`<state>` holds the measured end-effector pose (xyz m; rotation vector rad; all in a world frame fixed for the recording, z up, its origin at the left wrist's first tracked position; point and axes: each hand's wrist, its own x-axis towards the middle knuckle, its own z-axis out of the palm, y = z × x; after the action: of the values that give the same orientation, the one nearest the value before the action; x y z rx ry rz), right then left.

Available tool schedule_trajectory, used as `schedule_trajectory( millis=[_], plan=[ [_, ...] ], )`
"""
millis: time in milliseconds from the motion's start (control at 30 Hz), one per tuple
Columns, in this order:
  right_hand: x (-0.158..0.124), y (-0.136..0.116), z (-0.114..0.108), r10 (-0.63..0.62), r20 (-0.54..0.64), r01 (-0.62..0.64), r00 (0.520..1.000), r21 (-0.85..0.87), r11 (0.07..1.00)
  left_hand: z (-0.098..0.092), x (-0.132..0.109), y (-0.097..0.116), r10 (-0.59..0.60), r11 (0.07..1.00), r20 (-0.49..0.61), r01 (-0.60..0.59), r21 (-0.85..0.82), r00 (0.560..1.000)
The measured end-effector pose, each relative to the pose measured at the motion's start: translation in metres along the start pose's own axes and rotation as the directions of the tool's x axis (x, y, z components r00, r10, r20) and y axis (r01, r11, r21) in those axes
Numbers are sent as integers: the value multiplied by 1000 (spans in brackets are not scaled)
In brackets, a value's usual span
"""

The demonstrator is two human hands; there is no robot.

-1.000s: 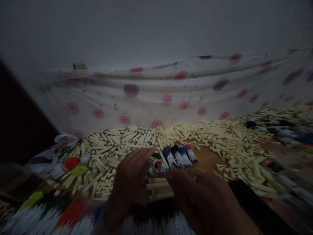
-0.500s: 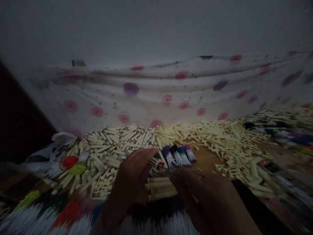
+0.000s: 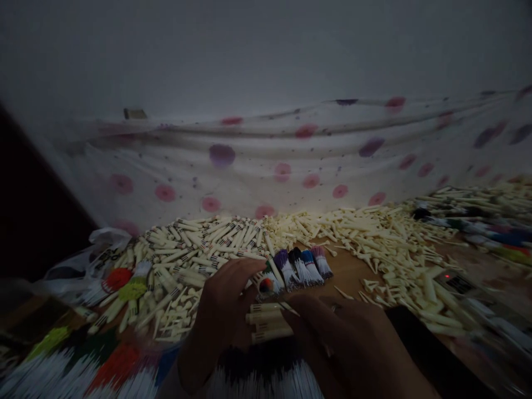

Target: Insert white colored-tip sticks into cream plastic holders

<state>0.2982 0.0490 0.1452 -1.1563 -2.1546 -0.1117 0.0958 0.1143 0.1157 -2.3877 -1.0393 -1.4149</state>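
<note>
My left hand (image 3: 224,302) is closed around a short cream tube (image 3: 266,285); the tube's round end faces me and shows dark, orange and white colours. Below and apart from it, my right hand (image 3: 343,332) pinches a thin, pale, pointed piece (image 3: 289,308) at its fingertips. Several cream tubes (image 3: 270,322) with dark bands lie side by side between my hands, partly covered by the right one. Just beyond the fingers, bundles of white-stemmed sticks with purple (image 3: 284,260), black, blue and pink ends lie on the brown surface.
Banded tubes (image 3: 195,241) are heaped at the back left, plain cream pieces (image 3: 386,244) at the back right. Coloured stick bundles (image 3: 112,366) line the front. A plastic bag (image 3: 108,238) lies left; a small device with a red light (image 3: 457,282) lies right. A dotted sheet (image 3: 257,166) covers the wall.
My right hand has drawn down, away from the tube's end, where a thin stick-like piece touched it. The tube has turned more end-on in my left hand, which stays nearly in place.
</note>
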Motion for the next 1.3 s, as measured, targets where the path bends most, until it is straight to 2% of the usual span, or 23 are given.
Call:
schedule_trajectory(
  millis=[167, 333, 567, 700, 767, 967, 1300],
  plan=[
    [0, -3, 1, 19, 1, -19, 1000, -5, 1000, -3, 1, 6, -49, 999, -7, 49, -7, 999],
    [1, -2, 1, 21, 28, -21, 999, -2, 1000, -4, 2, 9, -29, 999, -10, 30, 32, 1000],
    [-1, -1, -2, 35, 31, -34, 999, -21, 999, -1, 1, 0, 29, 998, 100, -34, 49, 995],
    [-2, 1, -4, 12, 39, -11, 999, -31, 999, 0, -1, 1, -131, 989, 163, 141, -49, 978],
    [-1, 2, -6, -9, 45, 11, 999, -34, 999, -1, -1, 3, -168, 975, 184, 191, -115, 968],
    [-2, 4, -10, -66, 65, 70, 996, -48, 996, -3, -3, 4, -78, 971, 202, 121, -209, 976],
    [-3, 5, -10, -55, 16, 56, 998, -39, 998, -4, -3, 3, -75, 967, 219, 125, -222, 973]
  ],
)
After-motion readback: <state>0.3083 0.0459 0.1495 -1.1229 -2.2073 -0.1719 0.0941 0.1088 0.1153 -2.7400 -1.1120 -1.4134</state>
